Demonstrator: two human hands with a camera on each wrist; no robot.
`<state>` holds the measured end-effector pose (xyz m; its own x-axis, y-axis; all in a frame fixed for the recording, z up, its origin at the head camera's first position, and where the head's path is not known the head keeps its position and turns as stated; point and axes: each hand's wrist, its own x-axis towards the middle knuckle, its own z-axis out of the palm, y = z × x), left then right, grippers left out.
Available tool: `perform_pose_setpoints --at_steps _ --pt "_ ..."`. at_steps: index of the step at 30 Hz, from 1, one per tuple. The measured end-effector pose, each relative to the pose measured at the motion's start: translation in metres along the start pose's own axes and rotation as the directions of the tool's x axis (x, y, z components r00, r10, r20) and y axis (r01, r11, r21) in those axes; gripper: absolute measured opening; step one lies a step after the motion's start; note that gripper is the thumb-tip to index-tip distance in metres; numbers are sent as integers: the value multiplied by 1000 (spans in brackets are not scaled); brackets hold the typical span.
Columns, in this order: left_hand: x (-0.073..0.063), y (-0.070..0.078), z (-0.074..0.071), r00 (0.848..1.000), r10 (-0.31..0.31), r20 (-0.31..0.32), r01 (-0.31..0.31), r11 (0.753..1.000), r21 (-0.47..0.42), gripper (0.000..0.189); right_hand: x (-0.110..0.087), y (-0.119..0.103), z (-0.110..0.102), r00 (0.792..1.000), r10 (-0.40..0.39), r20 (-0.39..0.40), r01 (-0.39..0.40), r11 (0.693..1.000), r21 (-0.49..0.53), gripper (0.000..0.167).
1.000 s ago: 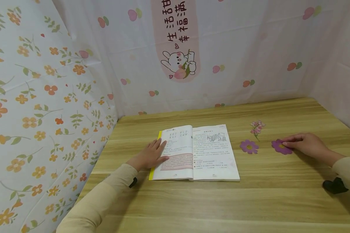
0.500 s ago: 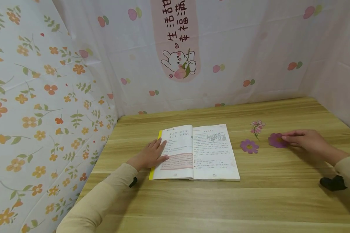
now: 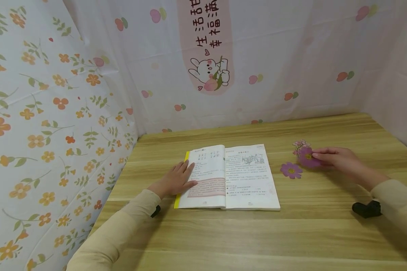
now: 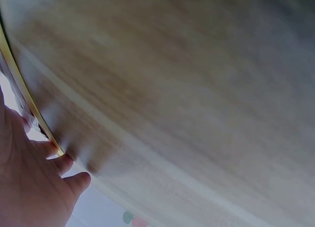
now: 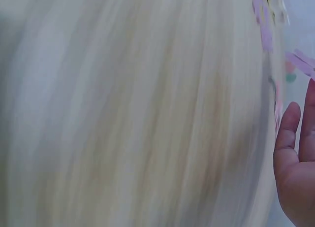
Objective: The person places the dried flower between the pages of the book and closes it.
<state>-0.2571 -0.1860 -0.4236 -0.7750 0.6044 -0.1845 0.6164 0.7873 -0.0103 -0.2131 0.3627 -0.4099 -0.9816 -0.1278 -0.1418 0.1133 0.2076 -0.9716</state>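
Purple flower (image 3: 307, 158) pinched at the fingertips of the right hand (image 3: 339, 160); second purple flower (image 3: 291, 170) lies just left of those fingers. Left hand (image 3: 177, 180): fingers spread, open book (image 3: 249, 175) under them at its left edge

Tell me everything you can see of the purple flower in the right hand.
The purple flower has broad petals around a small yellowish centre and looks thin and flat; its material is unclear. In the head view, the right hand pinches its right edge. It is lifted off the wooden table, partly hiding the pink flower sprig and beside the other purple flower. Whether it touches the sprig cannot be told.
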Motion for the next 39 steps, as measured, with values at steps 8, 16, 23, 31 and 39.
perform_pose_setpoints --at_steps 8,16,23,31,39 --pt "1 0 -3 1000 -13 19 13 1000 13 79 9 -11 30 1000 -1 14 0 997 74 13" --pt "3 0 -4 999 -15 28 15 1000 16 80 16 -24 64 999 18 37 -24 985 171 15" --pt "5 -4 1 1000 -4 5 4 1000 28 80 22 -34 102 999 41 -28 -37 989 144 17" --pt "3 -4 0 999 -20 31 20 1000 22 80 29 -48 141 990 131 -45 -123 982 146 39" --pt "3 -3 1 999 -29 29 29 999 14 80 37 -53 171 994 106 -22 -102 987 122 38"
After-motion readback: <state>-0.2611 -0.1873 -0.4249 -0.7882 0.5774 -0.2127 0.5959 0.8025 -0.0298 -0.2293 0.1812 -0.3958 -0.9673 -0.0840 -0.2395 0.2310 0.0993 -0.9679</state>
